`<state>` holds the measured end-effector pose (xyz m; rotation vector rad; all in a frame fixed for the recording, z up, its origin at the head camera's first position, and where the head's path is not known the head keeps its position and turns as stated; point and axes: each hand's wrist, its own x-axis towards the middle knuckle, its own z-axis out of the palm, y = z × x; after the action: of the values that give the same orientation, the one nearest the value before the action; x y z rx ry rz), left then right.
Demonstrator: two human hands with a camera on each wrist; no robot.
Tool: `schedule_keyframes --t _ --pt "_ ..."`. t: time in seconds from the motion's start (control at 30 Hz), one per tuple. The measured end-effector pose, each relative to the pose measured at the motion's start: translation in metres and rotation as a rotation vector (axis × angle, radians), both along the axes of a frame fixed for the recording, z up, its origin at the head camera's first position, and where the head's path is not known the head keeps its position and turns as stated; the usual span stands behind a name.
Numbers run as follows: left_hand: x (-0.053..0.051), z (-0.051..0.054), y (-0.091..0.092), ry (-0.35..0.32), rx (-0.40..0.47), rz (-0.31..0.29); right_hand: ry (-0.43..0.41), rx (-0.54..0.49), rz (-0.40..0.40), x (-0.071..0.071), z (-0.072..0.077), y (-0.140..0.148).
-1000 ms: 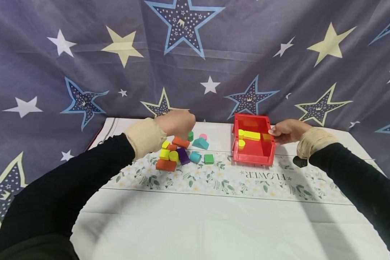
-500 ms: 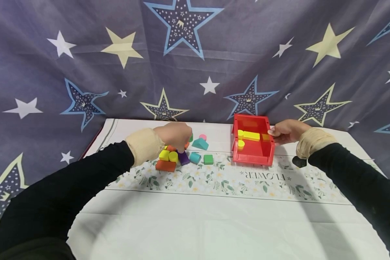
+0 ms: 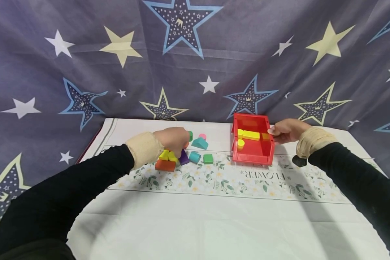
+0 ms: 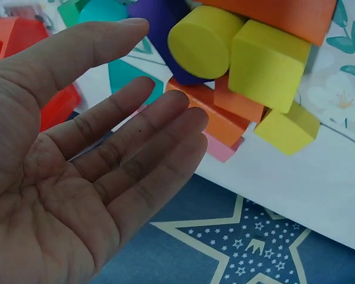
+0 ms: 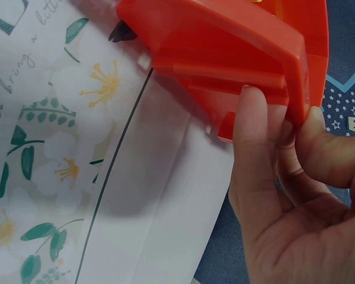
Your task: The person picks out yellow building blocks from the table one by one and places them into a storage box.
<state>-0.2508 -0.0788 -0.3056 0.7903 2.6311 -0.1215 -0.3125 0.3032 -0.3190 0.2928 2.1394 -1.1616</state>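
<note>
My left hand (image 3: 173, 140) hovers over a heap of coloured toy blocks at the left. In the left wrist view its fingers are extended and the thumb stands apart, with nothing between them. Close to the fingertips are a yellow cylinder (image 4: 201, 44), a purple block (image 4: 165, 35), a yellow cube (image 4: 269, 62) and orange blocks (image 4: 225, 121). At the right, a red plastic bin (image 3: 256, 151) sits on the table, holding a long yellow block (image 3: 251, 135) and yellow cylinders (image 3: 241, 144). My right hand (image 3: 287, 130) pinches the bin's side edge between thumb and fingers.
Between heap and bin lie a turquoise triangular block (image 3: 199, 143), a turquoise cylinder (image 3: 194, 157), a green block (image 3: 208, 159) and a pink piece (image 3: 202, 136). A star-patterned curtain (image 3: 195, 72) hangs behind the cloth-covered table (image 3: 214, 224).
My left hand has come down toward the front of the heap, now partly covering the yellow cylinder and hiding orange blocks. The right hand and the bin stay put.
</note>
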Motion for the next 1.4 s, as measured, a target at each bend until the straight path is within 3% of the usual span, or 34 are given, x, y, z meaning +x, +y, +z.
schedule_keyframes --t 0.2,0.9,1.4 --pt "-0.002 -0.009 -0.001 0.002 -0.027 -0.008 0.004 -0.002 0.002 0.000 0.000 0.000" --pt "-0.001 -0.019 -0.001 0.049 -0.110 -0.041 -0.003 0.000 0.034 0.001 0.000 0.000" --pt "0.003 -0.021 0.002 0.023 -0.130 -0.005 -0.014 -0.002 0.035 -0.001 -0.001 0.000"
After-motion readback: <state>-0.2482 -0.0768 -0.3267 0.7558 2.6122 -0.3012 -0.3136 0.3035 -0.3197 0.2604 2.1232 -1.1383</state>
